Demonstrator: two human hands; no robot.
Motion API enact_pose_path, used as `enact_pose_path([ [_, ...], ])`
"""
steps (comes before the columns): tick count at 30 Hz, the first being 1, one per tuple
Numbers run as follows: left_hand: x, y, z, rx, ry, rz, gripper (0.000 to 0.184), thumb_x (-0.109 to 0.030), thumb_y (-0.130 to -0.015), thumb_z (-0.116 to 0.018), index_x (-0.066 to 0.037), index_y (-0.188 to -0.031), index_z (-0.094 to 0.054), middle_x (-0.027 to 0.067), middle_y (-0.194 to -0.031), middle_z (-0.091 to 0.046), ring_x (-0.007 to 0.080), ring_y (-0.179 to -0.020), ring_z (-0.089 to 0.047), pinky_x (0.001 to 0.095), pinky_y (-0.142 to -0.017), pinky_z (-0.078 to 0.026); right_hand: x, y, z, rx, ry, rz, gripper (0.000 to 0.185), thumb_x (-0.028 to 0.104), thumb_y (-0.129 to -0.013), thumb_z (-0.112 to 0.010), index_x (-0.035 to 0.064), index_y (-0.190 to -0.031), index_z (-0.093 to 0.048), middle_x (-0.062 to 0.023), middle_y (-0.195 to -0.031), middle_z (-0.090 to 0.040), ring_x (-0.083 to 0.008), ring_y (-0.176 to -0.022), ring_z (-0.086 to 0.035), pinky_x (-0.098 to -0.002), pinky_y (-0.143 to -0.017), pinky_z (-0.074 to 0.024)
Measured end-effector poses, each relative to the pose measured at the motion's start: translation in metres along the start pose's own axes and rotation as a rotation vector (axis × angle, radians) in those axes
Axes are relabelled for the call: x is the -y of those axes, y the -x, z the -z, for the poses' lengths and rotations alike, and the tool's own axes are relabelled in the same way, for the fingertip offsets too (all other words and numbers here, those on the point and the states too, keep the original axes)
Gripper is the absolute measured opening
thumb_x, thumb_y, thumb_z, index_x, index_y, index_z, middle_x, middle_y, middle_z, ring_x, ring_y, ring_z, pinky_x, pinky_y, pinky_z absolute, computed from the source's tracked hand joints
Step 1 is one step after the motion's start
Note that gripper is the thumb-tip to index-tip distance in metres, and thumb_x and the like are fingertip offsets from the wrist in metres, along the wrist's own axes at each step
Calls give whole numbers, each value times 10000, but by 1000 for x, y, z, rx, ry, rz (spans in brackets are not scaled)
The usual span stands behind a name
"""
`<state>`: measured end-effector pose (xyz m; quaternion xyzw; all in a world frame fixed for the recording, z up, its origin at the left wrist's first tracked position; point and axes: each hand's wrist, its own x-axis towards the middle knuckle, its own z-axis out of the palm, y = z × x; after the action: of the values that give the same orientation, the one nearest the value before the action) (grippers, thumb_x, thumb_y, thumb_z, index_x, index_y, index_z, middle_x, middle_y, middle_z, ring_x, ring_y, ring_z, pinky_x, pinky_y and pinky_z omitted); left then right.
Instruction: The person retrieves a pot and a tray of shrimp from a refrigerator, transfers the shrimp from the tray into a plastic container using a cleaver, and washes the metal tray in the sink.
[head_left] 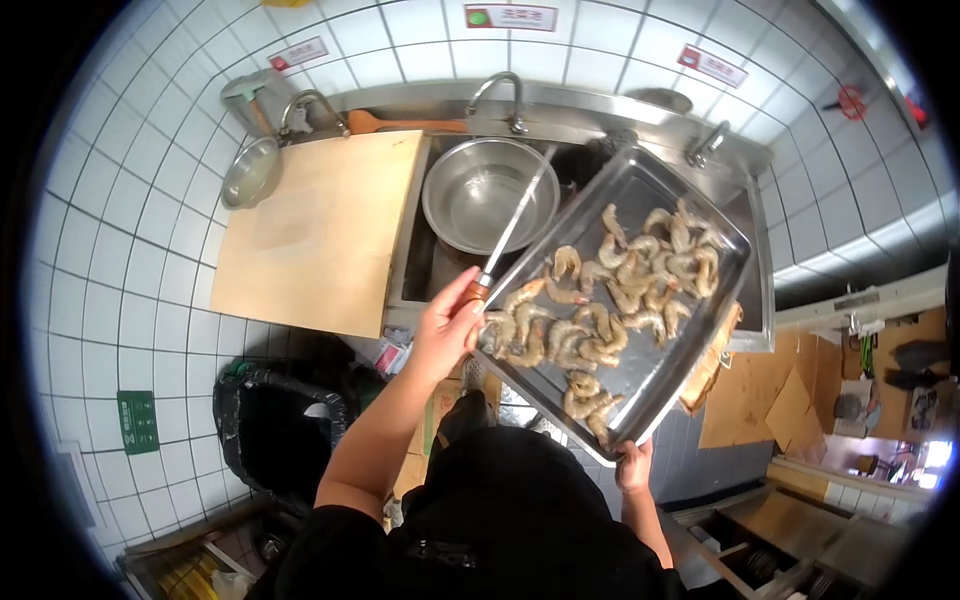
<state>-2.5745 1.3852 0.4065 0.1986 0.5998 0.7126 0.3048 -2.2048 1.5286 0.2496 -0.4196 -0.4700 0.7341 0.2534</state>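
Note:
A rectangular metal tray [650,385] with many raw grey shrimp [640,270] is held tilted over the right side of the sink. My left hand [449,325] is closed around the wooden handle of a long thin metal rod [519,215] and also touches the tray's left corner. The rod points up and right, across the edge of a round steel bowl [490,195] in the sink. At the tray's near corner, my right hand [634,466] grips the rim, its fingers partly hidden under it.
A wooden board [310,235] covers the left basin, with a small metal bowl [251,174] at its left edge. Faucets [516,105] line the back wall. A black-lined bin [275,425] stands below left. Cardboard [740,400] lies at right.

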Motion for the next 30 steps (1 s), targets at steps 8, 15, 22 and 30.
enact_pose_path([
  [8, -11, -48, 146, -444, -517, -23, 489, -115, -985, -633, -29, -1453, -520, 1, -914, -625, 42, -672, -505, 228, -564, -440, -12, 1, 0, -124, -178, -111, 512, -54, -691, -488, 15, -1194, -553, -85, -1081, -608, -239, -1009, -599, -345, -908, -488],
  [15, -19, -22, 160, -256, -321, -6, 453, -40, -1002, -553, -38, -1453, -513, -32, -883, -570, 24, -617, -430, 193, -531, -380, -24, -23, 1, -151, -119, -124, 435, -33, -727, -514, 0, -1157, -573, -83, -1006, -627, -230, -940, -614, -309, -854, -484],
  [22, -15, 3, 139, -150, -214, 3, 503, -14, -993, -525, -9, -1491, -452, 32, -861, -602, 35, -571, -456, 198, -529, -399, -24, -24, 6, -113, 40, -77, 226, 54, -781, -544, -10, -981, -626, -64, -958, -630, -208, -890, -594, -281, -804, -455],
  [30, -10, 50, 69, -220, -376, -158, 459, -14, -968, -610, 9, -1419, -532, 28, -964, -664, 74, -740, -583, 234, -661, -491, -10, 3, 5, -55, -156, -88, 501, -35, -713, -505, 5, -1210, -554, -84, -1072, -604, -238, -1015, -591, -327, -915, -475],
])
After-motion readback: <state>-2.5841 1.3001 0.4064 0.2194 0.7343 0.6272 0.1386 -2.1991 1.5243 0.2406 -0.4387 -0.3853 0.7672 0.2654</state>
